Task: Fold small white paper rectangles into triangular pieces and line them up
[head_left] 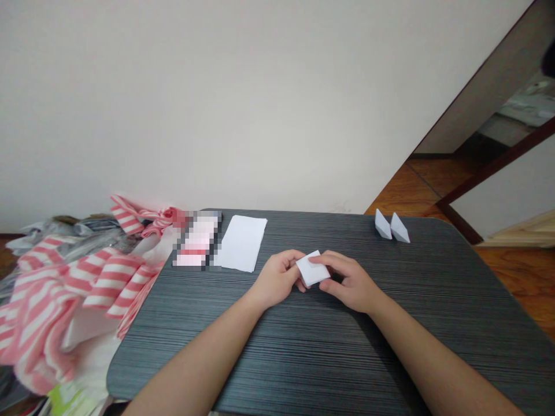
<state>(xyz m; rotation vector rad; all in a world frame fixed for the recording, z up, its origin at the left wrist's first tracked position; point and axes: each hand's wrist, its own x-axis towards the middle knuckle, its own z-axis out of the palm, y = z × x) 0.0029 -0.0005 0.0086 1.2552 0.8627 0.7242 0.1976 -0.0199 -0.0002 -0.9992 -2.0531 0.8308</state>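
A small folded piece of white paper (312,269) is pinched between my two hands above the middle of the dark grey table (277,352). My left hand (277,279) holds its left edge with the fingers and thumb. My right hand (347,282) grips the right side, with its fingertips lying over the top of the paper. A flat sheet of white paper (241,242) lies on the table a little beyond my left hand. Two folded paper boats (391,227) stand at the far right edge of the table.
A blurred, pixelated pink and white item (196,239) lies at the table's far left. Red and white striped plastic bags (78,294) are heaped over the left edge. A wall stands behind the table, and a wooden floor (511,277) shows to the right.
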